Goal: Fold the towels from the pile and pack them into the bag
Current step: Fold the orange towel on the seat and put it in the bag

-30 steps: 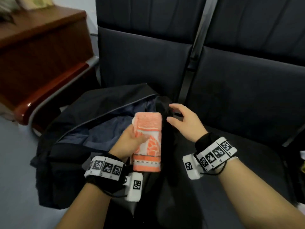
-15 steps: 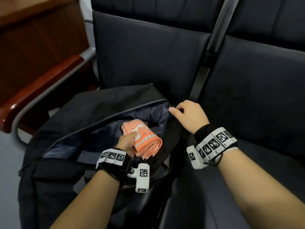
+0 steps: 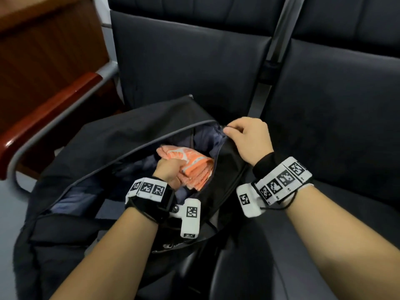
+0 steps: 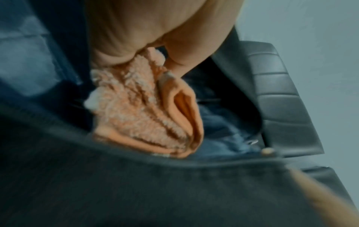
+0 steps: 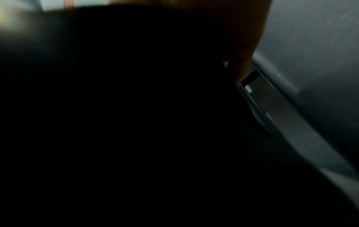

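A folded orange and white towel (image 3: 190, 165) sits low inside the open mouth of a black bag (image 3: 121, 135) lying on a dark seat. My left hand (image 3: 167, 171) grips the towel's near end, fingers curled round it; the left wrist view shows the layered towel (image 4: 145, 116) under that hand (image 4: 151, 30), behind the bag's near rim (image 4: 136, 176). My right hand (image 3: 246, 137) pinches the bag's right edge by the zipper end and holds it up. The right wrist view is almost all dark. No towel pile is in view.
Dark padded seats (image 3: 335, 118) fill the back and right, with a grey metal divider (image 3: 272, 61) between two backrests. A red-brown wooden armrest on a grey tube (image 3: 49, 113) stands at the left, beside wooden furniture (image 3: 43, 46). Grey floor shows at the bottom left.
My left hand has carried the towel from above the bag down into its opening. My right hand went from open beside the bag to pinching its right edge.
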A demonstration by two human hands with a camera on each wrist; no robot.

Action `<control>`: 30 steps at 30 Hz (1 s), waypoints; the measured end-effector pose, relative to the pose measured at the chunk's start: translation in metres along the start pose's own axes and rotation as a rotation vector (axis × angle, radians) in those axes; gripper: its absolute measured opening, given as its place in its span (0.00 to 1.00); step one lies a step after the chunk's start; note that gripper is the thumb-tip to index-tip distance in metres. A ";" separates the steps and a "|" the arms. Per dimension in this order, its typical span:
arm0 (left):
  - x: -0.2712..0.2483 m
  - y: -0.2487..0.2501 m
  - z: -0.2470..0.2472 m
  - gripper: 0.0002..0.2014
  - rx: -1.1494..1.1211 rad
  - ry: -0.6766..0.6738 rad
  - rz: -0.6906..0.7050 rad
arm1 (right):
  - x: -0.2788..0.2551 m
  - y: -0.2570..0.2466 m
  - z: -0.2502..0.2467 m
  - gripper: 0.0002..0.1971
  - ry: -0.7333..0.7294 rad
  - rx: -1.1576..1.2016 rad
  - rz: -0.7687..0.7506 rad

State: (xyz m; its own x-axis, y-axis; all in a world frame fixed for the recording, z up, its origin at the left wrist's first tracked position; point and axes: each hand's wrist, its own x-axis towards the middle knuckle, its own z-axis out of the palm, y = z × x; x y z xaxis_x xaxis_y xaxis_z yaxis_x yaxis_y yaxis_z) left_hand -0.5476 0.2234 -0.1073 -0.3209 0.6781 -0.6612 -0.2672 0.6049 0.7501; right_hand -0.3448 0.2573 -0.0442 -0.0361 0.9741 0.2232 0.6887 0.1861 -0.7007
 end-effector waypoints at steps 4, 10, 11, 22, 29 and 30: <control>0.008 -0.013 0.011 0.10 0.071 -0.064 -0.055 | -0.007 -0.019 -0.006 0.04 0.177 0.222 -0.102; 0.020 -0.012 0.041 0.13 -0.058 -0.167 0.058 | -0.016 -0.021 -0.006 0.04 0.159 0.321 -0.144; 0.020 -0.007 0.048 0.13 -0.102 -0.186 0.085 | -0.016 -0.020 -0.007 0.04 0.168 0.333 -0.161; 0.003 0.006 0.058 0.15 0.175 -0.156 0.006 | -0.034 0.011 -0.020 0.10 -0.001 0.200 0.023; -0.087 0.005 0.044 0.18 0.317 -0.146 0.378 | -0.093 0.006 -0.075 0.16 0.003 0.169 0.037; -0.106 0.005 0.048 0.20 0.353 -0.113 0.495 | -0.105 0.008 -0.088 0.16 0.007 0.158 0.043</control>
State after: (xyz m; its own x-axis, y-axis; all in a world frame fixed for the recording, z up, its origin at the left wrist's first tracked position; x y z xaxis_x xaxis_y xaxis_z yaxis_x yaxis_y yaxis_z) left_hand -0.4708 0.1744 -0.0343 -0.2261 0.9421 -0.2478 0.2116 0.2958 0.9315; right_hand -0.2719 0.1449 -0.0142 -0.0036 0.9809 0.1946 0.5674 0.1623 -0.8073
